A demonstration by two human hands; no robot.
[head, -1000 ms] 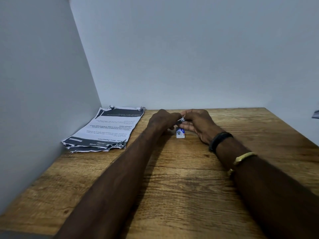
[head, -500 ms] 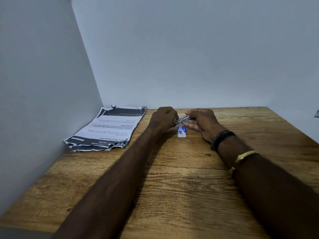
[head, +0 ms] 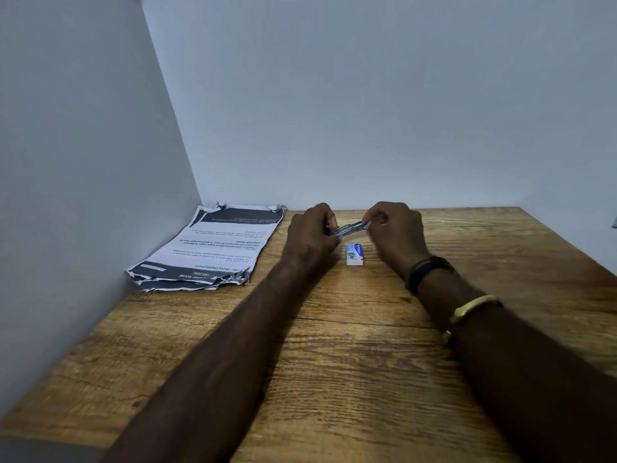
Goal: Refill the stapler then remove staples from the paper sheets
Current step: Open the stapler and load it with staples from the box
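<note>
Holding a small metal stapler (head: 350, 228) just above the far middle of the wooden tabletop (head: 334, 362), both hands meet at its two ends. The left hand (head: 312, 240) has its grip curled round the stapler's left end, with the fingers folded inward and the knuckles toward the camera. The right hand (head: 395, 235) has its grip pinching the right end between thumb and fingertips. The stapler lies between the hands, clear of the wood, and tilts so that its right end sits slightly higher. Whether its magazine is open cannot be told at this size. A small white-and-blue staple box (head: 354, 254) lies flat on the tabletop just nearer the camera than the stapler, between the two wrists and held by neither hand. The paper sheets (head: 213, 248) form a ragged-edged stack in the far left corner, beside the left wall (head: 83, 162) and to the left of the left hand. Their printed side is up, and the text is inverted to the viewer. Any staples in them are too small to make out. A black wristband (head: 427, 270) and a gold bangle (head: 474, 307) circle the right forearm.
</note>
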